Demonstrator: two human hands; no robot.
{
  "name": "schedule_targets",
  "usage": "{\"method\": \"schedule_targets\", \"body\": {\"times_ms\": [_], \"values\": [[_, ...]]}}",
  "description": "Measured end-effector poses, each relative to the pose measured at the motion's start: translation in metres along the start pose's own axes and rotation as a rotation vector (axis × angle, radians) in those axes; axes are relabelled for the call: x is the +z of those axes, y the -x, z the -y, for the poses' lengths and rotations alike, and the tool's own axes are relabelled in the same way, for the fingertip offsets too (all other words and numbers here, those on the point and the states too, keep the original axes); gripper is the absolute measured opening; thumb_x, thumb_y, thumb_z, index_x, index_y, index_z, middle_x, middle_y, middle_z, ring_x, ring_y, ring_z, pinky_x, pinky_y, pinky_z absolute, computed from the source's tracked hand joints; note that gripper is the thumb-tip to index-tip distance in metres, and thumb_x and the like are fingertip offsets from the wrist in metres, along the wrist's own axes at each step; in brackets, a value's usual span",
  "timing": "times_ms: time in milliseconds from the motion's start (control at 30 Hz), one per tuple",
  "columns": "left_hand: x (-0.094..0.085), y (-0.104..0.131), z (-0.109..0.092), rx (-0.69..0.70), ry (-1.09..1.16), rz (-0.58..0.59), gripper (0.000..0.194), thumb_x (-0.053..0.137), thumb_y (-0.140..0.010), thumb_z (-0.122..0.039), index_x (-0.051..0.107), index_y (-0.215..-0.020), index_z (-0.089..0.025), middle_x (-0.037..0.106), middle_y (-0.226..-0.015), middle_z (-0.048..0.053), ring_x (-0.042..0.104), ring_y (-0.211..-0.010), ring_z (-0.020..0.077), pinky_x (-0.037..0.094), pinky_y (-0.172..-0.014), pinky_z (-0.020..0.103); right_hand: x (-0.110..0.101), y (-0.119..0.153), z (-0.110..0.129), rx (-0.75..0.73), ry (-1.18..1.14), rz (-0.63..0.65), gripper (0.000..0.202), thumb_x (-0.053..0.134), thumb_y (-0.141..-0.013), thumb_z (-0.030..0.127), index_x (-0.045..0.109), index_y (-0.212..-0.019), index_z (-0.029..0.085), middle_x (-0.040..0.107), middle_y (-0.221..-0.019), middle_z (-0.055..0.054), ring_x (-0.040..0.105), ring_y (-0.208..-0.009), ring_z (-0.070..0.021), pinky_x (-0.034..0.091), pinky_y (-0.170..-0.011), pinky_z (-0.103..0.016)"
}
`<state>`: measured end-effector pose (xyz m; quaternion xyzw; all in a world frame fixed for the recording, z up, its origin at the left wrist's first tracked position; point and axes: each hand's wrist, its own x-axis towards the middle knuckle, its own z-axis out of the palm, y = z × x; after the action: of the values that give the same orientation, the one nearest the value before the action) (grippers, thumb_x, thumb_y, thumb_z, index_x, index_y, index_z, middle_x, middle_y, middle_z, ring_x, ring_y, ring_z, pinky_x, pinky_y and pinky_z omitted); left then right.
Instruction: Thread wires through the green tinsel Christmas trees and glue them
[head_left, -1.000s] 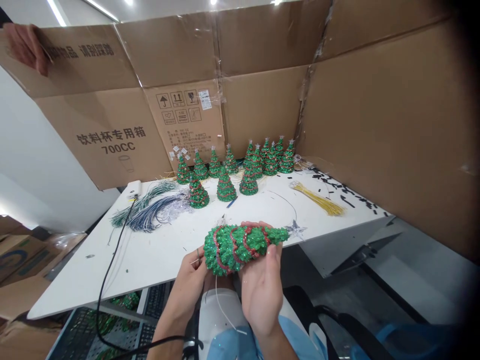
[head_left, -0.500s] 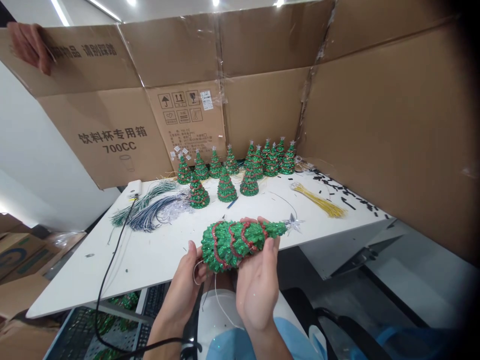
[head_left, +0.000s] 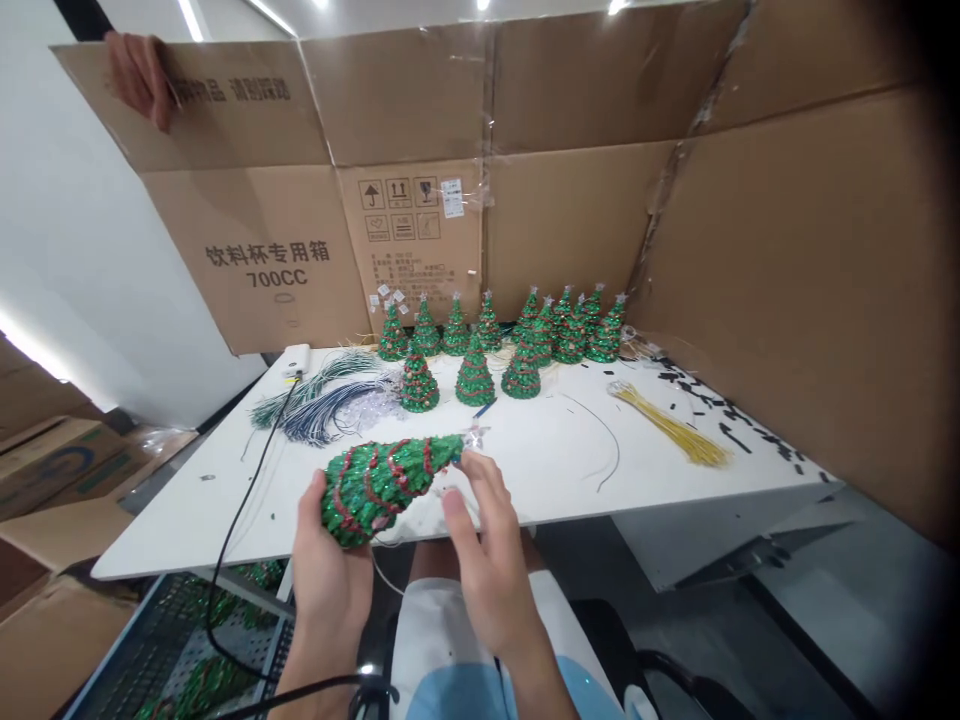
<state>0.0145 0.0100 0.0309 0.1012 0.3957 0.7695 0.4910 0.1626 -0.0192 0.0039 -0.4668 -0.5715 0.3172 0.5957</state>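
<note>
A small green Christmas tree [head_left: 379, 485] with red garland and glitter lies tilted on its side above the table's front edge. My left hand [head_left: 330, 570] is closed around its wide base, with the thumb on the near left side. By the narrow tip is my right hand [head_left: 487, 550], its thumb and fingers apart; the fingertips are at or just beside the tip, and I cannot tell whether they touch it. A clear star [head_left: 474, 438] sits on the tip. A thin pale cord [head_left: 388, 575] hangs beneath the tree.
Several finished-looking trees [head_left: 475, 375] stand at the back of the white table [head_left: 180, 525]. Green and blue wire bundles [head_left: 330, 408] lie left, yellow ties [head_left: 667, 425] right. Cardboard walls [head_left: 570, 210] enclose the back; another person's hand [head_left: 141, 80] grips the top. A black cable [head_left: 247, 490] crosses the left side.
The tree has shifted left and now rests in my left hand. My right hand has come out from under its body to the tip, with fingers apart. The view has turned left.
</note>
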Motion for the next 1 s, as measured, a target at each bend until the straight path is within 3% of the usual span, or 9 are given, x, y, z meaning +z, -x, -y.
{"method": "schedule_targets", "body": {"times_ms": [67,133,200,333,500,667,767,900,1000], "values": [[-0.003,-0.008,-0.012,0.07,0.024,-0.097,0.028,0.063,-0.107,-0.035,0.086,-0.108,-0.019,0.087,-0.098,0.002,0.079,-0.082,0.017,0.058,-0.059,0.022,0.002,-0.004,-0.014,-0.015,0.182,-0.106,0.039,0.051,-0.115,0.056,0.073,-0.132,0.029,0.074,-0.133,-0.01,0.069,-0.124,-0.031,0.052,-0.112,-0.053],[-0.007,-0.016,-0.022,0.141,0.042,-0.156,0.029,0.06,-0.106,-0.036,0.085,-0.104,-0.02,0.086,-0.095,0.001,0.079,-0.085,0.0177,0.06,-0.063,0.024,0.006,-0.006,-0.034,-0.016,0.465,-0.151,0.036,0.056,-0.112,0.054,0.073,-0.123,0.025,0.074,-0.115,-0.011,0.068,-0.108,-0.0322,0.052,-0.1,-0.053],[-0.012,-0.023,-0.029,0.21,0.049,-0.179,0.029,0.06,-0.104,-0.036,0.084,-0.102,-0.021,0.084,-0.094,0.001,0.079,-0.086,0.0189,0.063,-0.07,0.026,0.011,-0.008,-0.057,-0.015,0.664,-0.138,0.034,0.066,-0.106,0.051,0.075,-0.125,0.024,0.074,-0.116,-0.013,0.063,-0.111,-0.0379,0.047,-0.098,-0.057],[-0.021,-0.03,-0.039,0.326,0.051,-0.171,0.023,0.067,-0.096,-0.038,0.081,-0.097,-0.02,0.082,-0.093,0.0,0.077,-0.085,0.0193,0.063,-0.073,0.027,0.017,-0.012,-0.091,-0.027,0.728,-0.129,0.036,0.066,-0.104,0.041,0.076,-0.133,0.023,0.07,-0.123,-0.019,0.055,-0.114,-0.0426,0.04,-0.098,-0.062],[-0.024,-0.029,-0.042,0.339,0.086,-0.175,0.02,0.072,-0.089,-0.039,0.079,-0.091,-0.02,0.08,-0.087,-0.001,0.071,-0.072,0.0158,0.048,-0.048,0.022,0.013,-0.022,-0.109,-0.074,0.604,-0.111,0.033,0.058,-0.108,0.041,0.08,-0.126,0.026,0.068,-0.111,-0.015,0.055,-0.105,-0.0371,0.041,-0.095,-0.059],[-0.022,-0.029,-0.04,0.34,0.082,-0.188,0.022,0.072,-0.089,-0.04,0.081,-0.092,-0.02,0.08,-0.085,-0.002,0.072,-0.07,0.0168,0.051,-0.048,0.024,0.002,-0.025,-0.112,-0.073,0.354,-0.192,0.044,0.059,-0.108,0.057,0.077,-0.13,0.023,0.063,-0.118,-0.014,0.059,-0.114,-0.0359,0.044,-0.106,-0.06],[-0.022,-0.031,-0.04,0.347,0.078,-0.19,0.022,0.072,-0.09,-0.04,0.081,-0.092,-0.02,0.079,-0.082,-0.002,0.072,-0.068,0.0161,0.052,-0.05,0.023,-0.001,-0.022,-0.107,-0.018,0.156,-0.27,0.053,0.053,-0.111,0.064,0.072,-0.132,0.019,0.063,-0.124,-0.015,0.062,-0.118,-0.0328,0.048,-0.107,-0.054],[-0.022,-0.033,-0.039,0.36,0.07,-0.211,0.023,0.069,-0.095,-0.038,0.082,-0.089,-0.019,0.08,-0.081,-0.001,0.069,-0.063,0.0148,0.053,-0.053,0.022,-0.001,-0.015,-0.094,0.1,-0.1,-0.24,0.059,0.039,-0.115,0.068,0.074,-0.114,0.021,0.069,-0.096,-0.008,0.066,-0.089,-0.0244,0.055,-0.086,-0.041],[-0.022,-0.035,-0.037,0.376,0.058,-0.212,0.024,0.067,-0.096,-0.037,0.081,-0.087,-0.019,0.079,-0.079,-0.001,0.065,-0.06,0.0137,0.055,-0.057,0.022,-0.003,-0.008,-0.079,0.155,-0.285,-0.093,0.063,0.043,-0.112,0.074,0.077,-0.116,0.021,0.059,-0.07,0.001,0.053,-0.062,-0.0184,0.048,-0.065,-0.033]]}}
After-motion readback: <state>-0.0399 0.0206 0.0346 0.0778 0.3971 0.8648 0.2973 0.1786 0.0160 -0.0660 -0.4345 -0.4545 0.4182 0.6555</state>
